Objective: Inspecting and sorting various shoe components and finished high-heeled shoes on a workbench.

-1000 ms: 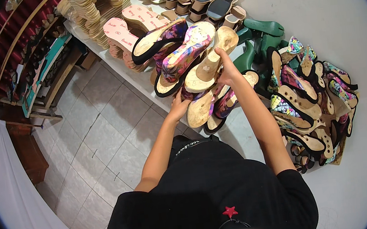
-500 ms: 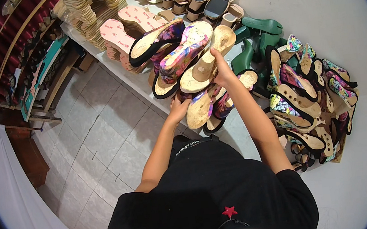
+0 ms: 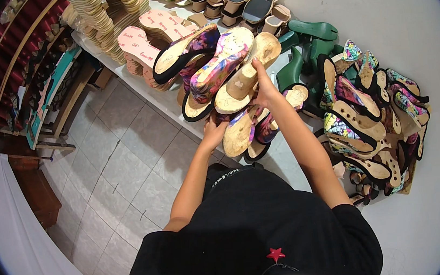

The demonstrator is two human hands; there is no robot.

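A heap of flower-patterned wedge sandals [image 3: 221, 56] with black-edged straps and tan soles lies in front of me at the table's edge. My right hand [image 3: 266, 91] is closed at the near side of a tan wedge sole [image 3: 231, 99] turned underside up. Its thumb lies along the sole, and its other fingers are mostly hidden. Lower down, my left hand [image 3: 213, 134] grips the near edge of the heap, its fingertips tucked behind another tan-soled wedge sandal [image 3: 238, 135]. One black-rimmed sandal [image 3: 186, 52] rests on top at the left, tilted.
Pink printed soles [image 3: 136, 43] and stacked tan soles [image 3: 92, 16] stand farther left on the white table. Dark block-heeled soles [image 3: 257, 9] lie at the back. Green shoe lasts [image 3: 314, 31] and a colourful sandal pile [image 3: 370, 125] are to the right. A shoe rack [image 3: 52, 91] stands at far left.
The view has shifted slightly. Both hands keep the same hold, and the sandal heap stays nearly where it was.
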